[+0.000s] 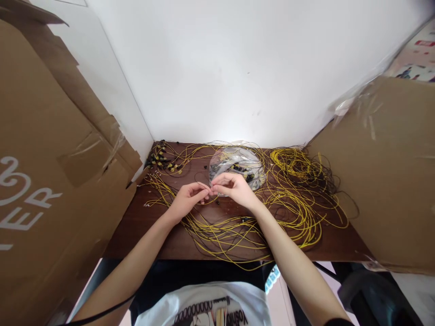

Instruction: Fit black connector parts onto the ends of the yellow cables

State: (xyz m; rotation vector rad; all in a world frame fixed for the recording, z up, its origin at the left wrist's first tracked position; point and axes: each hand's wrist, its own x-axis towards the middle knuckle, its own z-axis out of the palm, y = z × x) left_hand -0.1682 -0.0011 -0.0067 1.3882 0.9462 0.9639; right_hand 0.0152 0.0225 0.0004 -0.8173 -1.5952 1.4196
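Observation:
My left hand (190, 197) and my right hand (234, 186) meet fingertip to fingertip above the middle of the table. Thumb and fingers of the left are pinched on a thin wire (203, 183), of which a short dark curve shows. The right hand is pinched too, but whatever sits between its fingertips is too small to make out. Just behind the right hand lies a clear plastic bag (256, 158) with small black parts inside. Beneath both forearms runs a bundle of long yellow and black wires (220, 235).
A tangled coil of yellow wires (295, 163) lies at the back right. Small black connectors with yellow bits (161, 158) are heaped at the back left. Cardboard (68, 158) walls the left side, more cardboard (384, 181) the right. Behind the brown table (136, 231) rises a white wall (238, 72).

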